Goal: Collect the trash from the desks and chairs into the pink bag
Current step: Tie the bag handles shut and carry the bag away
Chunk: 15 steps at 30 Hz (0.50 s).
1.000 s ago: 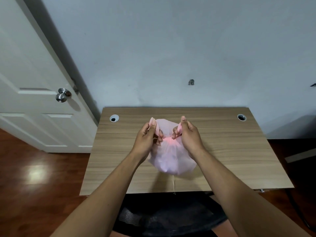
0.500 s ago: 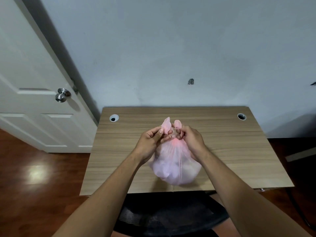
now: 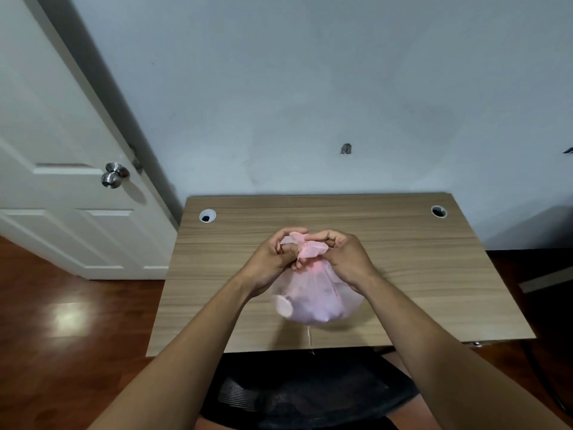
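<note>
So the pink bag [image 3: 316,301] is sitting on the wooden desk [image 3: 418,274], pretty much dead centre of the frame, a bit toward the desk's near edge. It's full and rounded, and you can sort of see pale stuff through the plastic but I can't tell what any of it is. Both hands are up at the bag's scrunched-up neck: the left hand [image 3: 271,260] has its fingers curled in and pinches the gathered plastic from the left, and the right hand [image 3: 345,259] does the same from the right, fingers bent over the two little pink ears sticking up between them. The hands are basically touching each other there.

A thin pale string [image 3: 310,338] hangs from under the bag over the desk's front edge. There are two round cable holes, one in the desk's back left corner [image 3: 207,216], one in the back right [image 3: 438,211]. Black mesh chair [image 3: 304,395] at bottom centre, white door with a metal knob [image 3: 114,175] upper left, shiny wood floor [image 3: 62,321] lower left.
</note>
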Tool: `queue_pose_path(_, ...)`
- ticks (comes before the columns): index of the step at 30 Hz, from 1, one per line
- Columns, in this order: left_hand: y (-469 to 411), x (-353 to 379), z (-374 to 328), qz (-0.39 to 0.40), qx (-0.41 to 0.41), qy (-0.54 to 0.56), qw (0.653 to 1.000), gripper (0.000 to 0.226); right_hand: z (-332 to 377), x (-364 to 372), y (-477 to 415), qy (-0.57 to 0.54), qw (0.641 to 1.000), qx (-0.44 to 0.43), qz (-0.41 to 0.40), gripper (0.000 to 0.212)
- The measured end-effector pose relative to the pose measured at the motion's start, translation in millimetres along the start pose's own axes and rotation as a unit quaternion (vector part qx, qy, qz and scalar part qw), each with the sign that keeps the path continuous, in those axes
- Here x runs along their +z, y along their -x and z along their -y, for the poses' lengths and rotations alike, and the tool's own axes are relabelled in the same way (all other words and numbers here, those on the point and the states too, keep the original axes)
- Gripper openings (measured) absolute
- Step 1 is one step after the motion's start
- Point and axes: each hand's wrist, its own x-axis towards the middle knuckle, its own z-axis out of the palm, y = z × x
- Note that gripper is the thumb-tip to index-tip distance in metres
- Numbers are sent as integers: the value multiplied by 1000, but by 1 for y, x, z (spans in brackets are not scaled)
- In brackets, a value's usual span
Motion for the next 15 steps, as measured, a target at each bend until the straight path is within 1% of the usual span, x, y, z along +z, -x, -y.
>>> queue_pose_path(2, 1, -1, 3, -12, 4, -10, 1000, 25, 4, 1, 2, 35, 999, -19, 21, 25)
queue_pose_path(5, 3, -1, 5, -19, 7, -18, 1000, 14, 9, -3, 6, 40, 997, -38, 58, 20)
queue_pose_path(8, 4, -3, 8, -46, 9, -30, 998, 16, 9, -8, 7, 49, 991, -35, 123, 24)
queue_pose_path(11, 4, -5, 12, -82, -8, -43, 996, 17, 10, -7, 10, 55, 985, -25, 159, 32)
queue_pose_path(13, 4, -7, 14, -92, -8, -64, 994, 17, 10, -5, 11, 36, 986, -21, 163, 36)
queue_pose_path(15, 6, -7, 11, -90, -11, -80, 993, 19, 9, -2, 10, 58, 988, -32, 140, 33)
